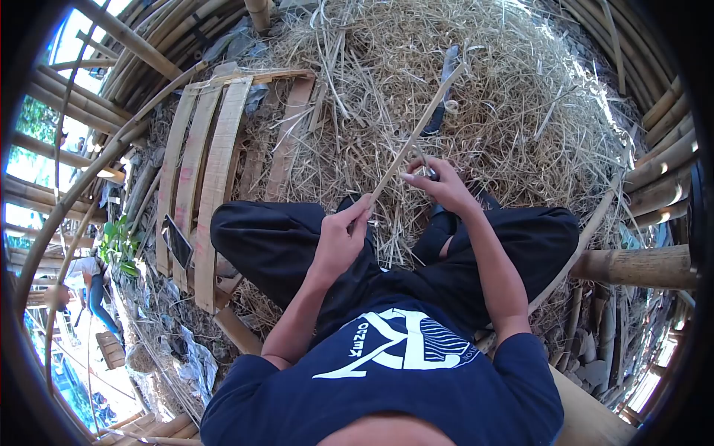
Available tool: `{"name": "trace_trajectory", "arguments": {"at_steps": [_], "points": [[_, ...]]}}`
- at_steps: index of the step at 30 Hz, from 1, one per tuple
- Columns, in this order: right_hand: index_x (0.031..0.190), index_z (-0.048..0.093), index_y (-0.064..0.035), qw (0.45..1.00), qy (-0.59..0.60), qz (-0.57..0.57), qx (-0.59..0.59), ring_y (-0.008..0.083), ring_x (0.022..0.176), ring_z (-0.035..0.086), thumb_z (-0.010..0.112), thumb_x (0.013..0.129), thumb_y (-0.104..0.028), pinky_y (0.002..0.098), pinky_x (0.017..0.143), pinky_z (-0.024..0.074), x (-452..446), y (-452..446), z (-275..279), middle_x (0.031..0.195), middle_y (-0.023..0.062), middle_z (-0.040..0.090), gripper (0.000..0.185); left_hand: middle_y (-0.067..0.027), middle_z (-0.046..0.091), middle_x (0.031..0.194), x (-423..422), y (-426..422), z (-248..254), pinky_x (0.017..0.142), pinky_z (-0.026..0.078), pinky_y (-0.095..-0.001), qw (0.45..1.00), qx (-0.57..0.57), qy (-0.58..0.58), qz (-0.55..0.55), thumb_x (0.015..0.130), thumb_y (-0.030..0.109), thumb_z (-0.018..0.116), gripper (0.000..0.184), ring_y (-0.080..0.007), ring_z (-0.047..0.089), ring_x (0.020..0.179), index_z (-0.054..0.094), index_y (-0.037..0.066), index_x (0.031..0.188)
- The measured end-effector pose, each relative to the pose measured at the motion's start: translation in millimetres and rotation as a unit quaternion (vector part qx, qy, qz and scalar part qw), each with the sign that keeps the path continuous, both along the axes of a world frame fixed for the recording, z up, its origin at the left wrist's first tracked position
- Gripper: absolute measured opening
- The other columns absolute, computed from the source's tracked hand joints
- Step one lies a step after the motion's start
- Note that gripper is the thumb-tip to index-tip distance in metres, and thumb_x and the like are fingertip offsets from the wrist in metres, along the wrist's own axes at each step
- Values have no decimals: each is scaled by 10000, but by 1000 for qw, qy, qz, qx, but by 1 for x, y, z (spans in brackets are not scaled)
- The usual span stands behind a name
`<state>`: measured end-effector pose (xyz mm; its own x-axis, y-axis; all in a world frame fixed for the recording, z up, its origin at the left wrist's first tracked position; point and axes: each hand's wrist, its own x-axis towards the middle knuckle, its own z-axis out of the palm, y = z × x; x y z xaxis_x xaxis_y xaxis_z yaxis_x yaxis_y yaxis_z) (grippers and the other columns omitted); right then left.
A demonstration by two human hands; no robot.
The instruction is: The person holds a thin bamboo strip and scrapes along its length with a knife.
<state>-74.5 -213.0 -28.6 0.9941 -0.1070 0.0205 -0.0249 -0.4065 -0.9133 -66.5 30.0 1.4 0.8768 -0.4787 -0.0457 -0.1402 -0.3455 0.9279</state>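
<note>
My left hand [343,236] is closed around the lower end of a long, thin bamboo strip [416,132], which slants up and to the right over the straw. Close to the strip's middle, my right hand [445,187] has its fingers curled around a small knife [432,175]. Its dark handle shows, while the fingers partly hide the thin blade beside the strip. Beyond both hands, a larger knife [449,65] with a dark handle lies on the straw, partly behind the strip.
Straw and shavings [513,141] cover the ground. A slatted wooden pallet [192,160] lies at left, with a phone [178,242] on it. Bamboo poles [632,266] line the right side. Another person [91,279] is beyond the bamboo structure at far left.
</note>
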Motion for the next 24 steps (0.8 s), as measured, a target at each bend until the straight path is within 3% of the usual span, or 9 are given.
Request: {"name": "trace_trajectory", "arguments": {"at_steps": [1,4,11,17,18,19,21,22,24], "points": [[905,658,-20,999,-2,8,35,188,475,484,704,831,-391,334,511,421,-3,5,9,501,32,453,382,12,483,612,-1,-1,1,448,365,-203,1000,-1,0,0,951,75,551,322,-21,413,509,577,12,1266],[988,613,-15,913,103,-30,394,23,365,318,611,946,-287,217,370,212,-1,18,21,501,-73,390,276,5,507,625,-5,-8,2,439,390,-204,1000,2,18,-7,946,86,563,328,-21,438,491,580,19,1267],[924,605,-25,909,61,-27,412,27,375,315,611,949,-262,231,372,220,1,23,19,500,-74,391,238,-11,543,660,5,-43,28,484,425,-206,998,-19,46,-46,957,124,554,337,-37,490,534,555,24,1280],[900,640,-26,972,60,-64,219,22,438,363,570,966,-316,239,417,256,-5,8,37,513,-68,410,306,11,515,633,26,-58,18,500,358,-220,998,-27,48,-42,979,128,514,304,-51,453,552,560,22,1260],[870,642,-9,994,13,-78,80,101,466,432,566,956,-348,299,464,331,-4,5,38,508,10,461,358,11,517,632,27,-57,15,505,365,-220,996,-48,64,-36,979,125,515,305,-51,457,555,558,20,1262],[870,642,-9,994,13,-76,80,101,466,432,566,956,-348,299,464,331,-6,2,40,508,10,461,358,11,518,631,28,-56,14,509,371,-220,994,-69,81,-29,978,121,516,307,-51,461,558,557,17,1264],[863,634,11,989,91,-64,-102,235,522,506,586,930,-353,369,532,391,-13,0,48,564,118,530,373,13,518,632,29,-58,10,512,371,-218,996,-68,61,-18,978,115,515,308,-47,461,561,555,11,1265],[908,608,8,987,93,-50,-124,357,592,560,587,918,-373,432,581,424,-14,-2,36,645,198,573,382,15,518,634,29,-58,9,514,371,-216,997,-67,42,-10,978,110,514,309,-44,460,563,553,6,1266],[928,589,4,990,49,-44,-128,374,619,578,577,922,-374,446,591,430,-20,4,33,659,206,582,378,17,516,633,31,-57,10,519,371,-213,995,-76,63,-15,978,106,513,289,-42,460,565,560,-7,1240]]}}
